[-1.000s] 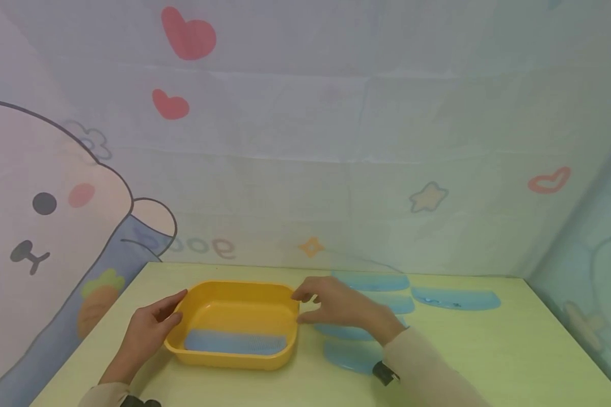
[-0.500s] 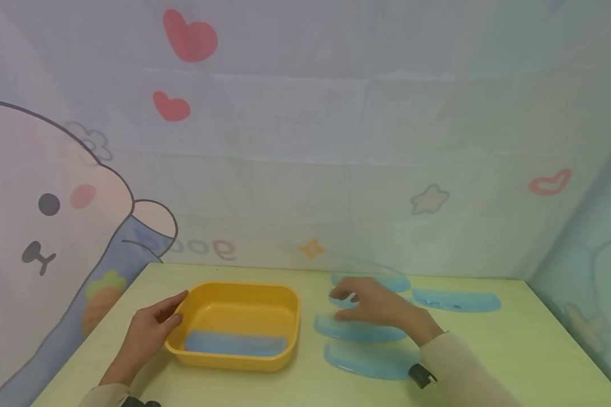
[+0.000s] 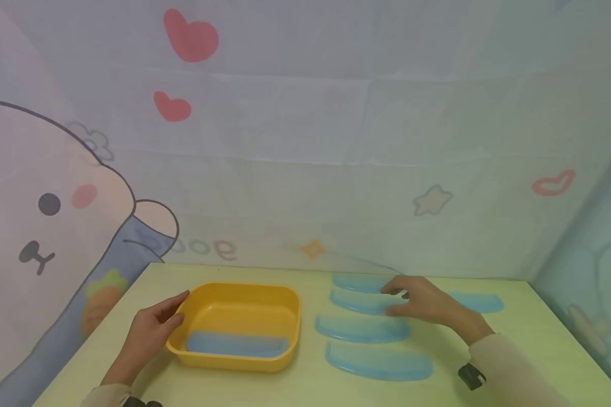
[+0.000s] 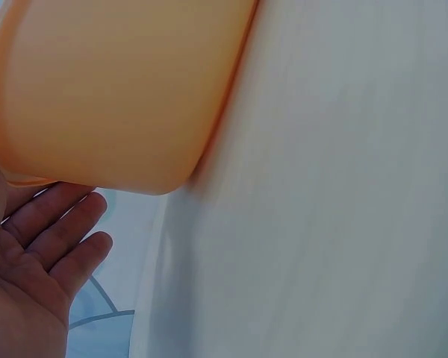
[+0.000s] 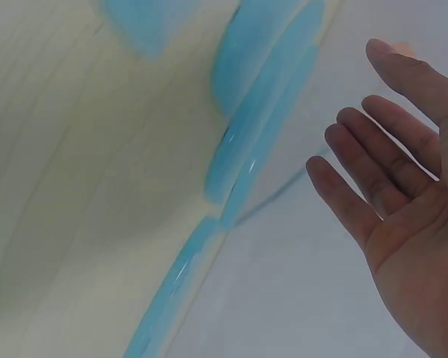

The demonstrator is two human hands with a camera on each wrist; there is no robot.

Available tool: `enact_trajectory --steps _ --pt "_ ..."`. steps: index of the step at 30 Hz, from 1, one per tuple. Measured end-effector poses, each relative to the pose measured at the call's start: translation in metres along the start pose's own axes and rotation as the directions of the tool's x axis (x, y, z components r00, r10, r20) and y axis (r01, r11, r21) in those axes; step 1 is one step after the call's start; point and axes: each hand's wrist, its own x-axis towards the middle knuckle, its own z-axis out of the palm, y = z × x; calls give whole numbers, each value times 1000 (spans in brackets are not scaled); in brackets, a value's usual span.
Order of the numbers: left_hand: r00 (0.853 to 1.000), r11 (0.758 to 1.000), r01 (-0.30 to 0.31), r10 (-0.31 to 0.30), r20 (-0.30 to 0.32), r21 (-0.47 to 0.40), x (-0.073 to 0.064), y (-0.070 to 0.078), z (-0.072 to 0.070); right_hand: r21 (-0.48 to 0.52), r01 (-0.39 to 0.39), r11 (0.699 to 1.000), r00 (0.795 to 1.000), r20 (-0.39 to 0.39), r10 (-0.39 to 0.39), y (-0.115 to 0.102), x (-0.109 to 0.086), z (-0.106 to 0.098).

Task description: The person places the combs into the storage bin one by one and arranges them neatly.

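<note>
My left hand (image 3: 145, 333) rests at the left rim of a yellow plastic tray (image 3: 234, 363), thumb and forefinger touching its edge. In the left wrist view its other fingers (image 4: 81, 261) lie loose beside the tray's outer wall. One blue comb (image 3: 236, 343) lies inside the tray along the near side. My right hand (image 3: 430, 305) hovers with nothing in it, relaxed fingers pointing left, over the far blue combs. Of these, one comb (image 3: 358, 282) lies at the back and another comb (image 3: 358, 302) just before it. A further comb (image 3: 481, 302) is partly hidden behind the hand.
Two more blue combs lie nearer on the pale table (image 3: 265, 390): a middle comb (image 3: 364, 330) and a front comb (image 3: 379, 363). A printed cloth backdrop (image 3: 305, 141) hangs behind the table's far edge.
My right hand has moved right, away from the tray's right rim and across the combs, uncovering those beneath it. My left hand, the tray and the combs have stayed put.
</note>
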Motion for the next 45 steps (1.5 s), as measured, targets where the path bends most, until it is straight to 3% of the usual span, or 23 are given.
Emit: enact_trajectory --steps 11,24,39,45 --pt "1000 1000 13 -13 12 1 1 0 1 5 -83 997 994 -73 83 47 -36 -19" --pt "1000 1000 13 -14 24 19 1 3 0 -118 -201 972 968 -174 179 90 -69 -31" --pt "999 1000 23 -23 30 12 0 1 -2 -192 -321 927 941 -173 291 130 -104 -55" --pt "999 1000 24 -24 27 7 0 0 -3 -182 -338 924 937 -161 311 141 -110 -61"
